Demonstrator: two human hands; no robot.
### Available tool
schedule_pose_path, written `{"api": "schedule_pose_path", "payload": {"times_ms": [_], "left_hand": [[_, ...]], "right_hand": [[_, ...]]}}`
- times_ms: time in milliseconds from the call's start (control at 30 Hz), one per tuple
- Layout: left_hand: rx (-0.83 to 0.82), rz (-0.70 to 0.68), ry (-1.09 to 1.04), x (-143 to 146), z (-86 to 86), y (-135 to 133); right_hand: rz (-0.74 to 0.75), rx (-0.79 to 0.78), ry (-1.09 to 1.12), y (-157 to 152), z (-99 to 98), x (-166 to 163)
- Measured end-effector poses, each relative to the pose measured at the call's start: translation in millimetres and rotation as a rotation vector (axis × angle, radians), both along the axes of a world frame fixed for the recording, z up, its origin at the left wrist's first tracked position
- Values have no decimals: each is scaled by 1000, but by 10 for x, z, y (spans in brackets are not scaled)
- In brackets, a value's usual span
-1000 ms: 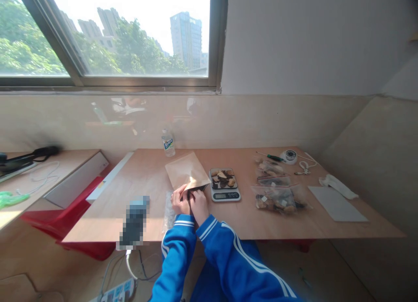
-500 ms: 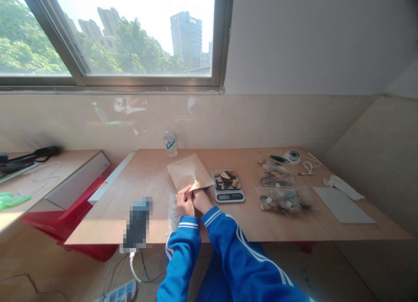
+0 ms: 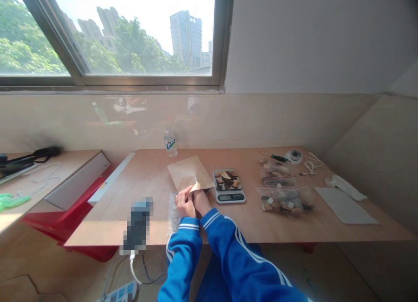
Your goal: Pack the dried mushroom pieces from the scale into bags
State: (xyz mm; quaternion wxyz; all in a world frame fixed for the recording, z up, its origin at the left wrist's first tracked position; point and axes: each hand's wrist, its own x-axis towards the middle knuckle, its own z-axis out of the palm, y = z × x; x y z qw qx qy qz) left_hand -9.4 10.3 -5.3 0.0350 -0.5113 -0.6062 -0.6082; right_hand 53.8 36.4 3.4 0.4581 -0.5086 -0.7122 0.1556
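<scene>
A brown paper pouch (image 3: 189, 173) lies on the wooden table (image 3: 137, 184) with its mouth toward me. My left hand (image 3: 183, 203) and my right hand (image 3: 199, 199) meet side by side at that near edge, fingers closed on it. Both sleeves are blue with white stripes. Just right of the pouch stands a small digital scale (image 3: 228, 186) carrying dark and tan dried pieces on its platform. A clear plastic bag (image 3: 172, 210) lies flat under my left wrist.
Zip bags of dried pieces (image 3: 283, 199) lie right of the scale, with a screwdriver (image 3: 273, 156), a round white device (image 3: 294, 156) and a grey sheet (image 3: 345, 205) beyond. A water bottle (image 3: 170, 143) stands at the back. A blurred phone (image 3: 137, 226) sits at the front edge.
My hands have drawn closer together on the pouch's near edge, and its dark opening no longer shows. The camera shifted slightly left.
</scene>
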Motion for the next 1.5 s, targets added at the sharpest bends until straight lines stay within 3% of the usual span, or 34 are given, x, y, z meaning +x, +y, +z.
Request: {"api": "schedule_pose_path", "payload": {"times_ms": [133,500,600,700,900,1000,1233,1500], "left_hand": [[-5,14,-2,-5,-3,3],[16,-12,-13,-16,-62,-1],[10,-11,-19,-26,-85,11],[-2,-6,-29,-24,-102,21],[8,-2,-36,-11,-82,8],[13,0,-36,-8,-56,-4],[20,-4,-29,1,-44,0],[-2,18,-14,10,-44,10]], "right_hand": [[82,-5,-79,-208,50,97],[-16,171,178,-543,-27,497],[-108,204,220,-642,-10,714],[-231,212,204,-553,90,945],[-302,139,56,23,305,1187],[-368,147,51,10,200,1241],[-416,132,72,-500,-207,1291],[-212,159,82,-537,-150,1196]]}}
